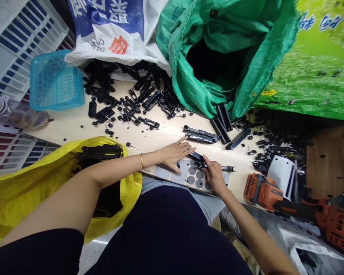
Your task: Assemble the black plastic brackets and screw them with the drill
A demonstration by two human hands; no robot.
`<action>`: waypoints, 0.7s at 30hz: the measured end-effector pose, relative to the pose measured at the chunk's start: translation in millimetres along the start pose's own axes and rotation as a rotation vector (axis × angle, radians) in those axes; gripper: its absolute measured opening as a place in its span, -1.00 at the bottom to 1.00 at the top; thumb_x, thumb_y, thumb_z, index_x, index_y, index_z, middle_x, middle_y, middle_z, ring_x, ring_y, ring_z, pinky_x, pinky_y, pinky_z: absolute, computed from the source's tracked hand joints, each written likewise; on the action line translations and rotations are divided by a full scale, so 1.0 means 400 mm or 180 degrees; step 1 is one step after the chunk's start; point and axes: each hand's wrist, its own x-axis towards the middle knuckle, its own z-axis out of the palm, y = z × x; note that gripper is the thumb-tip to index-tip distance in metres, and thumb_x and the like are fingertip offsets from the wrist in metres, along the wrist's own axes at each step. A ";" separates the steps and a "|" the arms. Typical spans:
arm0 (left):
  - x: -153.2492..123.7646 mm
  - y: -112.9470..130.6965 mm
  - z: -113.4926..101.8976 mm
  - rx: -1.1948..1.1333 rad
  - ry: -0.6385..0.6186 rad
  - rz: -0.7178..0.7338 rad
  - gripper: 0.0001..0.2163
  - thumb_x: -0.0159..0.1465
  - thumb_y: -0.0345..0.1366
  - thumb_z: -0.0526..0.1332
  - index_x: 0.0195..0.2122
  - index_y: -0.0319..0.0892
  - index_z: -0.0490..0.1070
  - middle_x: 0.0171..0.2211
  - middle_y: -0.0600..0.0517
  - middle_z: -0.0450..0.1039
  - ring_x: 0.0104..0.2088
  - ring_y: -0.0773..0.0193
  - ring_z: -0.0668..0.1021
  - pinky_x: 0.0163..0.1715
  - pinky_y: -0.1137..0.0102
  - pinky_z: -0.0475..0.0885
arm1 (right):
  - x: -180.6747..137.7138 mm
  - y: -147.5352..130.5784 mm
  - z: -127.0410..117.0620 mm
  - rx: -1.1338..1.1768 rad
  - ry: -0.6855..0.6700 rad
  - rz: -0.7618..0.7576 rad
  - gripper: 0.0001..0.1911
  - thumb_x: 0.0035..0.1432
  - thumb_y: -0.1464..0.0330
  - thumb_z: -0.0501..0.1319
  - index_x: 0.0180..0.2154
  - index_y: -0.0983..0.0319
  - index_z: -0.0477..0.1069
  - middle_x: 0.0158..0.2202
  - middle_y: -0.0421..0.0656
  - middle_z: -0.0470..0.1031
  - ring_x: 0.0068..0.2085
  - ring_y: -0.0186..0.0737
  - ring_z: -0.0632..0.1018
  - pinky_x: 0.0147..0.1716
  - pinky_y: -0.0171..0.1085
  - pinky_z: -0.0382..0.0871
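Observation:
My right hand (215,175) grips a long black plastic part (197,156) with a forked end, holding it low over the front edge of the bench. My left hand (175,153) lies palm down with its fingers stretched out; the fingertips reach the far end of that part, and I cannot tell whether they press on it. Under both hands is a grey sheet of round stickers (191,179), some circles gone from it. Just beyond the fingers rests a pair of similar black arms (202,136), side by side.
Loose black plastic pieces (132,105) spill from a white sack (117,38). Nearby stand a green sack (183,49), a blue basket (55,82) and a yellow bag (133,191). Black channel pieces (220,128) lie mid-bench. An orange cordless tool (260,191) sits at the right.

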 end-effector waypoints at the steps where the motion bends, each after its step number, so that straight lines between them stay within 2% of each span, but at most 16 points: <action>1: 0.001 0.008 -0.006 0.0010 -0.0004 0.0084 -0.07 0.04 0.15 0.24 0.28 -0.34 -0.07 0.16 -0.32 0.21 0.19 -0.12 0.25 0.21 0.07 -0.03 | 0.002 -0.011 -0.010 0.0066 -0.0024 0.0040 -0.37 0.28 0.36 0.01 0.32 0.17 -0.15 -0.26 -0.08 0.42 -0.22 -0.12 0.43 -0.19 -0.15 0.28; 3: 0.004 0.034 -0.013 0.0015 -0.0103 0.0152 -0.11 0.05 0.05 0.28 0.27 -0.35 -0.05 0.11 -0.32 0.26 0.14 -0.10 0.31 0.16 0.11 0.10 | 0.004 -0.051 -0.030 0.0181 -0.0023 0.0066 -0.39 0.28 0.37 0.01 0.32 0.18 -0.11 -0.28 -0.09 0.42 -0.22 -0.12 0.43 -0.20 -0.15 0.28; 6: 0.014 0.079 -0.023 -0.0040 -0.0370 -0.0250 -0.26 0.15 -0.14 0.25 0.25 -0.34 -0.06 0.03 -0.25 0.35 0.00 0.01 0.45 -0.04 0.23 0.32 | 0.005 -0.127 -0.059 0.0401 -0.0012 0.0112 -0.44 0.29 0.38 -0.01 0.29 0.17 -0.05 -0.29 -0.10 0.42 -0.24 -0.14 0.44 -0.23 -0.18 0.31; 9: 0.019 0.106 -0.051 -0.0085 -0.0579 -0.0487 -0.45 0.19 -0.31 0.20 0.18 -0.26 0.07 -0.03 -0.14 0.41 -0.09 0.11 0.51 -0.20 0.32 0.39 | 0.002 -0.170 -0.098 0.0607 -0.0122 0.0188 -0.48 0.29 0.34 -0.01 0.26 0.22 0.01 -0.23 -0.05 0.45 -0.22 -0.13 0.46 -0.24 -0.18 0.34; 11: 0.013 0.115 -0.082 -0.0064 -0.0650 -0.0380 -0.49 0.15 -0.34 0.23 0.13 -0.22 0.16 -0.06 -0.12 0.44 -0.11 0.12 0.53 -0.24 0.35 0.40 | -0.006 -0.172 -0.137 0.0478 -0.0445 0.0208 -0.60 0.29 0.29 0.00 0.12 0.28 0.20 -0.26 -0.01 0.47 -0.26 -0.11 0.48 -0.28 -0.19 0.34; 13: 0.000 0.126 -0.117 -0.0161 -0.0642 -0.0230 -0.48 0.10 -0.35 0.27 0.11 -0.19 0.20 -0.09 -0.11 0.46 -0.15 0.11 0.54 -0.29 0.38 0.40 | -0.018 -0.167 -0.183 0.0331 -0.0960 0.0238 -0.70 0.26 0.21 0.04 -0.15 0.28 0.36 -0.42 -0.06 0.45 -0.41 -0.15 0.46 -0.41 -0.24 0.28; 14: -0.009 0.136 -0.133 -0.0357 -0.0603 -0.0114 -0.47 0.09 -0.33 0.29 0.10 -0.17 0.23 -0.12 -0.10 0.48 -0.19 0.12 0.55 -0.32 0.39 0.40 | -0.024 -0.167 -0.207 0.0408 -0.1202 0.0260 -0.69 0.24 0.15 0.06 -0.29 0.26 0.37 -0.52 -0.12 0.40 -0.49 -0.21 0.41 -0.48 -0.28 0.22; 16: -0.024 0.167 -0.159 -0.1165 -0.0378 0.0082 -0.48 0.06 -0.23 0.32 0.07 -0.17 0.28 -0.21 -0.05 0.52 -0.30 0.19 0.56 -0.38 0.43 0.39 | -0.034 -0.181 -0.248 0.1052 -0.1479 0.0320 -0.61 0.17 0.05 0.12 -0.46 0.23 0.30 -0.64 -0.24 0.26 -0.60 -0.35 0.29 -0.57 -0.35 0.09; 18: -0.033 0.211 -0.175 -0.2270 0.0039 0.0033 -0.47 0.05 -0.13 0.33 0.03 -0.19 0.32 -0.29 -0.01 0.52 -0.40 0.27 0.53 -0.40 0.45 0.39 | -0.042 -0.210 -0.271 0.1995 -0.1390 0.0450 -0.53 0.10 -0.02 0.16 -0.56 0.23 0.20 -0.67 -0.32 0.13 -0.63 -0.45 0.17 -0.60 -0.38 0.01; 21: -0.029 0.284 -0.182 -0.3584 0.0679 -0.0518 -0.50 0.05 -0.07 0.33 -0.04 -0.25 0.39 -0.30 -0.02 0.49 -0.37 0.26 0.50 -0.34 0.42 0.39 | -0.051 -0.261 -0.269 0.3096 -0.1088 0.0954 -0.46 0.04 -0.04 0.20 -0.62 0.21 0.07 -0.70 -0.36 0.00 -0.64 -0.50 0.06 -0.64 -0.39 -0.07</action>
